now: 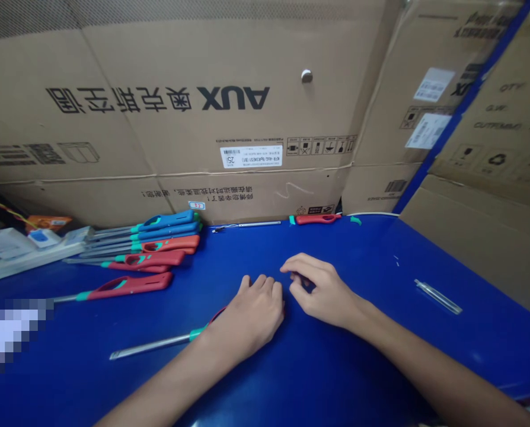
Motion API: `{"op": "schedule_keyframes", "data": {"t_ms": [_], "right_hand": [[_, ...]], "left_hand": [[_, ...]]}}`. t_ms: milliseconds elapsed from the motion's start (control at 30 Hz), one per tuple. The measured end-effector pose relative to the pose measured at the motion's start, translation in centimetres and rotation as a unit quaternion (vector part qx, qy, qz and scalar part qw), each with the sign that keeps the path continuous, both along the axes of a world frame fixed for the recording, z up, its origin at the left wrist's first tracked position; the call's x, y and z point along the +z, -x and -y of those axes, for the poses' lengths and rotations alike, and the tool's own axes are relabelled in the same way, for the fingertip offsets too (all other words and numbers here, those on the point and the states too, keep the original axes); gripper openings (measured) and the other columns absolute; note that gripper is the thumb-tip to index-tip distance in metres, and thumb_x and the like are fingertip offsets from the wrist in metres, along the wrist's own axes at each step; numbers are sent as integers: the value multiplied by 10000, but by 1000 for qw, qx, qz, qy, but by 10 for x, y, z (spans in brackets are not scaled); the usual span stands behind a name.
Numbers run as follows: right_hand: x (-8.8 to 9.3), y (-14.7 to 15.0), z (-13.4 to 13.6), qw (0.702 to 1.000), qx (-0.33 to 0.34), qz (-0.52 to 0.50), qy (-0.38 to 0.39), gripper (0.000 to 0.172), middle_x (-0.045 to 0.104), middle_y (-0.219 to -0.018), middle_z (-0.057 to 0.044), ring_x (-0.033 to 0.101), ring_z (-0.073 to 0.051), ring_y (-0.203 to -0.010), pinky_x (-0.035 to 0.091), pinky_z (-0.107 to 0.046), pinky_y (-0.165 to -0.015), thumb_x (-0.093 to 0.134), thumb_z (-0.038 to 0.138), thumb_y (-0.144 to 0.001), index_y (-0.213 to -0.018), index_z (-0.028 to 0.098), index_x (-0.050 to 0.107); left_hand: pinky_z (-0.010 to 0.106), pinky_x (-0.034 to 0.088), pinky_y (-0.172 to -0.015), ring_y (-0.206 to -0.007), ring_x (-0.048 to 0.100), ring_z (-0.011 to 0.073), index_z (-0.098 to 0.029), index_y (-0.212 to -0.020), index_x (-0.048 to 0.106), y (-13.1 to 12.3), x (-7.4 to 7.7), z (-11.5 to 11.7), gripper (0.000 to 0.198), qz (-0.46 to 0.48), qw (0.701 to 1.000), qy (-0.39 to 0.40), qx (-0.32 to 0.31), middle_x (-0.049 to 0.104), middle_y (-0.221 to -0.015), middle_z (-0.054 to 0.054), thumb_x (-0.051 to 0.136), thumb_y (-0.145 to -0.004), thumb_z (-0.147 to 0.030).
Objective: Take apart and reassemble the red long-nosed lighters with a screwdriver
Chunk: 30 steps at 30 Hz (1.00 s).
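Note:
My left hand (258, 311) is closed over the handle of a red long-nosed lighter (152, 346). The lighter's metal tube and green collar stick out to the left from under my wrist, while most of the handle is hidden. Just to the right, my right hand (321, 289) hovers with bent fingers. Its thumb and index finger are apart, and I see nothing between them. Another red lighter (127, 286) lies at the left, below a pile of blue, orange and red lighters (162, 231).
Cardboard sheets (180, 136) wall off the back of the blue table (336, 373). Along them lie a red lighter handle (316, 219), green bits (355, 220) and a thin metal rod (260, 224). A clear plastic piece (438, 296) is at right, a power strip (34, 255) at left.

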State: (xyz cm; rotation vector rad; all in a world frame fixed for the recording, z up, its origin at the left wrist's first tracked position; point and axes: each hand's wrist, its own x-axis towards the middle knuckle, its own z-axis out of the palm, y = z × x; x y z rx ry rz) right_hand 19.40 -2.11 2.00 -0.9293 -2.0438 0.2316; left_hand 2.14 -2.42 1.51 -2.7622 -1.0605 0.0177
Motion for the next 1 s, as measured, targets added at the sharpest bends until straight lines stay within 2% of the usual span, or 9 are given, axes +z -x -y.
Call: {"op": "schedule_keyframes", "data": {"t_ms": [233,367,433,467,567,633,800,1000], "right_hand": [[-3,2,1,999,10,17,47,319,677,-941,-65,631,-152,-803,512,-260,-705,451,19,-740,-944,170,642],[8,-3,5,984,-4,114,135,228,637,-790,-11,572,-133,-676,440,-249,-625,501,28,-667,-786,188,612],[12,-6,6,962,17,183,202,136,609,-747,16,542,-131,-654,408,-255,-617,594,99,-652,-743,198,574],[12,-7,6,949,27,207,235,146,604,-752,20,538,-139,-670,398,-259,-619,663,172,-645,-741,202,558],[7,-4,6,927,23,227,296,393,592,-789,12,528,-163,-718,372,-264,-612,795,439,-579,-754,204,532],[1,1,5,929,11,211,304,431,585,-797,13,520,-156,-721,356,-257,-611,802,493,-581,-752,202,534],[-7,9,4,935,-5,179,305,377,553,-702,48,477,-105,-616,305,-233,-565,803,405,-613,-668,194,495],[-6,8,2,934,-13,178,311,386,556,-694,47,478,-104,-614,302,-232,-562,813,411,-578,-656,195,503]], "left_hand": [[500,502,-747,-843,596,299,-102,-939,591,2,-2,1,212,-25,999,-18,-30,639,-895,142,381,-927,-125],[486,499,-758,-830,596,284,-109,-937,586,5,-1,0,192,-18,999,-10,-45,639,-883,123,396,-928,-129],[485,491,-782,-828,597,274,-116,-931,577,7,1,-1,184,-6,999,2,-47,637,-876,113,394,-933,-128],[483,487,-793,-833,597,270,-121,-933,571,7,1,-1,177,0,999,9,-50,637,-881,110,394,-935,-127],[472,481,-798,-836,602,263,-134,-944,554,9,1,-2,153,20,998,24,-59,641,-891,103,401,-943,-137],[466,481,-782,-822,605,263,-140,-948,546,11,0,-3,146,31,997,26,-62,642,-875,96,401,-950,-150],[458,478,-774,-834,602,262,-161,-930,550,16,-2,-4,126,49,996,30,-61,638,-868,76,426,-952,-159],[489,476,-832,-879,589,257,-173,-978,566,18,10,0,140,52,993,94,-50,632,-953,79,429,-953,-170]]}}
